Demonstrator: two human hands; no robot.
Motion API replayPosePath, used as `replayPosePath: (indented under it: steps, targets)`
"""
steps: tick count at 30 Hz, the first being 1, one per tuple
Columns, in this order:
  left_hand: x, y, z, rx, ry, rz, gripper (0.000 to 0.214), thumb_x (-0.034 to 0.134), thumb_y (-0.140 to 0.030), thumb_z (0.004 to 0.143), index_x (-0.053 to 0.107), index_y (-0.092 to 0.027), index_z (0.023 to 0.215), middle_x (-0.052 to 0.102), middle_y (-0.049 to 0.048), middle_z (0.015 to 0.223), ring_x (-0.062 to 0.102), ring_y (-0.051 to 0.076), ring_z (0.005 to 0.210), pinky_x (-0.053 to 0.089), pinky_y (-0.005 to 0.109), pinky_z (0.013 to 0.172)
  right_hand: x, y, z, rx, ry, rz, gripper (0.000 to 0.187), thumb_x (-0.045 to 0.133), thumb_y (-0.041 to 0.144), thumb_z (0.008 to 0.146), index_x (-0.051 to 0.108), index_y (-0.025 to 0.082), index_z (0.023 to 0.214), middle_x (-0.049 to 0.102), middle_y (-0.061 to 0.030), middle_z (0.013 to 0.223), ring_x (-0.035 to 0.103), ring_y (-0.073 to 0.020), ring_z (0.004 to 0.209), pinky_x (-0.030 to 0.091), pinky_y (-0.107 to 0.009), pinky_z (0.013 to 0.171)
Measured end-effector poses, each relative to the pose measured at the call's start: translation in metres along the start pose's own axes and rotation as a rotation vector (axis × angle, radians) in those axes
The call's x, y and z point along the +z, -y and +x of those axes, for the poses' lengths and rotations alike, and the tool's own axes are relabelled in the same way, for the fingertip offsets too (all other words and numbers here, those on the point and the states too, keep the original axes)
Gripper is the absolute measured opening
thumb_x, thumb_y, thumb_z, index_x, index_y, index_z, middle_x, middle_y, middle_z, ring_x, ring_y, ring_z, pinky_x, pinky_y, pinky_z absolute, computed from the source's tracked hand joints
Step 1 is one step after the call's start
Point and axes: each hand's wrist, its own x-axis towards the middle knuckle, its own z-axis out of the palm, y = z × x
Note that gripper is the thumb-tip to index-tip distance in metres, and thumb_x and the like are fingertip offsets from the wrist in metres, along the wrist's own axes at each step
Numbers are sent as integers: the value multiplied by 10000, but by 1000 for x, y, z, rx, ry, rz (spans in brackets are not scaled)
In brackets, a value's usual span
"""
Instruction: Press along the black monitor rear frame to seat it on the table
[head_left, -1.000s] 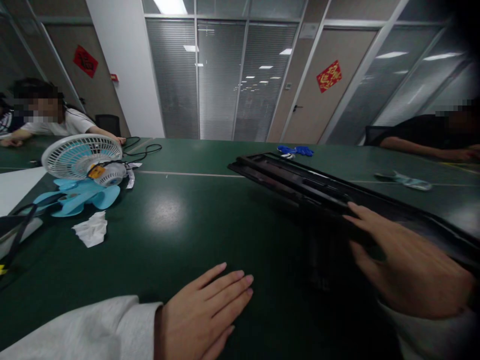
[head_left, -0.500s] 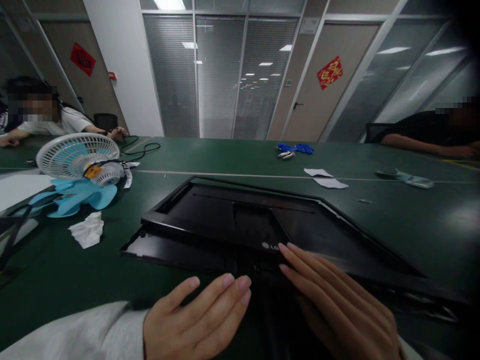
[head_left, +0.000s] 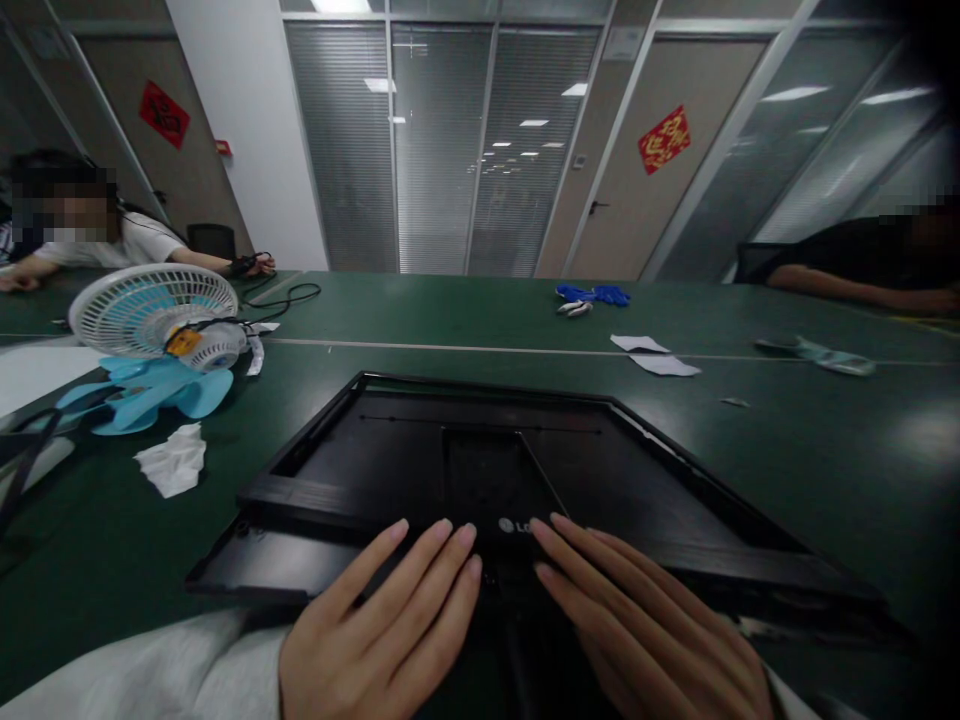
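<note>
A black LG monitor casing lies on the green table in front of me, its logo edge towards me. A flat black panel shows beneath its near left side. My left hand rests with fingers stretched out at the near edge, left of the logo. My right hand lies with straight fingers over the near edge, its fingertips beside the logo. Under and between my hands a dark stand-like part runs towards me, mostly in shadow. Neither hand is wrapped round anything.
To the left stand a white fan cage, blue fan blades and a crumpled tissue. Further back lie blue gloves, white paper and a pale strip-like item. People sit at both far sides.
The monitor casing has shifted left and towards me, turning a little squarer to me. My left hand has moved up onto its near edge. My right hand has shifted slightly left and down.
</note>
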Motion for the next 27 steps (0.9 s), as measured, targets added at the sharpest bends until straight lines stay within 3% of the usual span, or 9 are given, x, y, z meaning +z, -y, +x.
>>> replayPosePath:
  steps: [9, 14, 19, 23, 27]
  targets:
    - [-1, 1, 1, -35, 17, 3, 378, 356, -94, 1013, 619, -118, 1283, 575, 98, 1420, 471, 257, 1380, 332, 404, 1187, 1, -1, 4, 7, 1, 52, 412, 401, 67, 928, 557, 101, 1309, 460, -96, 1470, 412, -250, 1389, 418, -395, 1112]
    - [-2, 3, -1, -43, 56, -4, 333, 411, -110, 1006, 625, -146, 1259, 566, 104, 1429, 469, 275, 1381, 344, 418, 1177, -2, -4, 10, 71, 9, 23, 392, 446, 86, 913, 593, 143, 1272, 447, -71, 1485, 400, -246, 1396, 361, -372, 1128]
    - [-6, 8, 3, -29, 126, -45, 297, 432, -154, 1008, 626, -142, 1232, 512, 129, 1474, 378, 305, 1434, 232, 439, 1210, -7, -16, 13, 254, 120, -94, 605, 432, 213, 848, 476, 254, 1449, 580, -22, 1322, 593, -212, 1140, 534, -396, 932]
    - [-14, 20, 12, -94, 196, -47, 393, 425, -360, 1028, 582, -144, 1316, 468, 88, 1520, 410, 233, 1405, 148, 377, 1227, -7, -25, 11, 239, 242, -85, 815, 548, 257, 705, 401, 208, 1506, 611, -71, 1152, 630, -180, 886, 601, -330, 720]
    - [-22, 33, 19, -174, 275, -4, 719, 437, -604, 981, 379, -108, 1497, 464, 91, 1522, 450, 238, 1363, 298, 380, 1147, -7, -28, 12, 209, 230, -93, 875, 643, 267, 610, 461, 193, 1463, 579, -93, 1066, 606, -177, 796, 598, -334, 650]
